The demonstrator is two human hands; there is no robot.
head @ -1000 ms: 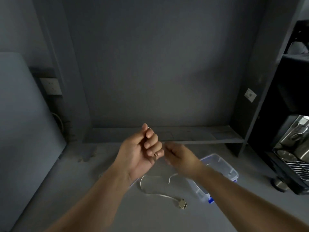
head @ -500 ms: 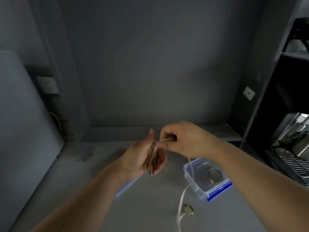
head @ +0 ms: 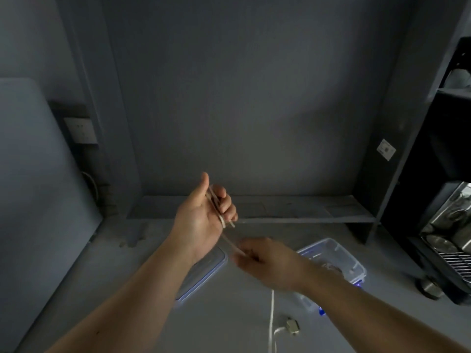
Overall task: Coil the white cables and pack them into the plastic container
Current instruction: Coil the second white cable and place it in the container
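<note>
My left hand (head: pixel 204 215) is raised above the grey counter, palm toward me, with loops of the white cable (head: pixel 216 207) wound across its fingers. My right hand (head: pixel 265 261), blurred, sits lower and to the right, pinching the same cable just below the left hand. The free length of cable hangs from under my right hand to the counter and ends in a plug (head: pixel 291 327). The clear plastic container (head: pixel 339 253) with blue clips stands open behind my right wrist, something coiled inside it. Its lid (head: pixel 204 273) lies flat under my left forearm.
A low grey shelf (head: pixel 293 210) runs along the back wall. A metal coffee machine (head: pixel 448 238) stands at the right edge, with a small round metal piece (head: pixel 430 286) on the counter before it. A wall socket (head: pixel 80 129) is at the left.
My right hand has dropped from above the left hand's fingers to below them, drawing the cable down around the left hand. The left hand has lifted slightly.
</note>
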